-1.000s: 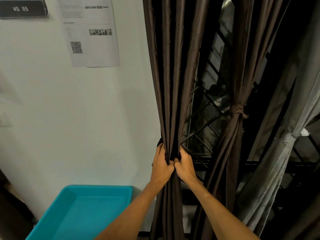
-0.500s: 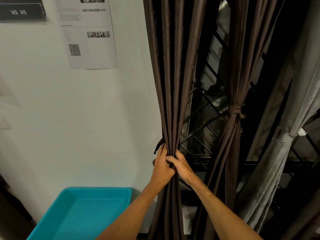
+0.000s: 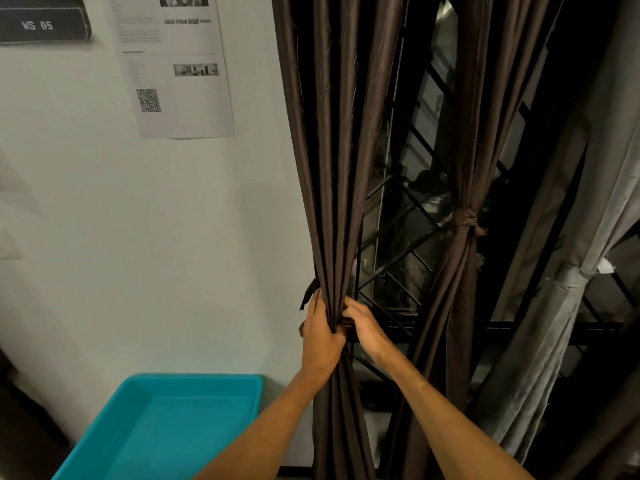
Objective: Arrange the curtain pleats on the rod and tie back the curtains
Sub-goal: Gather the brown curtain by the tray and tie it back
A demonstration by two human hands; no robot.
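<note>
The dark brown pleated fabric curtain (image 3: 332, 168) hangs at the left side of the window, just beside the white painted wall (image 3: 138, 237). Its pleats are gathered into one narrow bundle at mid-height, and both hands are placed there. The left hand (image 3: 320, 336) is wrapped round the bundle from the left, with the fingers curled tightly into the folds. The right hand (image 3: 367, 327) is set against the right side of the bundle, touching the left hand, with its fingers bent and pinched onto the fabric. A short dark brown fabric strip (image 3: 308, 296) projects at the left edge of the bundle, just above the left hand; whether it is gripped cannot be determined.

To the right, a second dark brown curtain (image 3: 460, 306) is bound at mid-height by a knotted brown tie (image 3: 464, 220). Further right, a pale grey fabric curtain (image 3: 554, 323) is bound by a grey band (image 3: 569, 273). A black metal window grille (image 3: 398, 244) is visible between the brown curtains.

A turquoise rectangular plastic tray (image 3: 166, 427) is located below, against the wall. A white printed paper sheet with a QR code (image 3: 180, 71) and a black label marked "WS 05" (image 3: 38, 26) are fixed to the wall.
</note>
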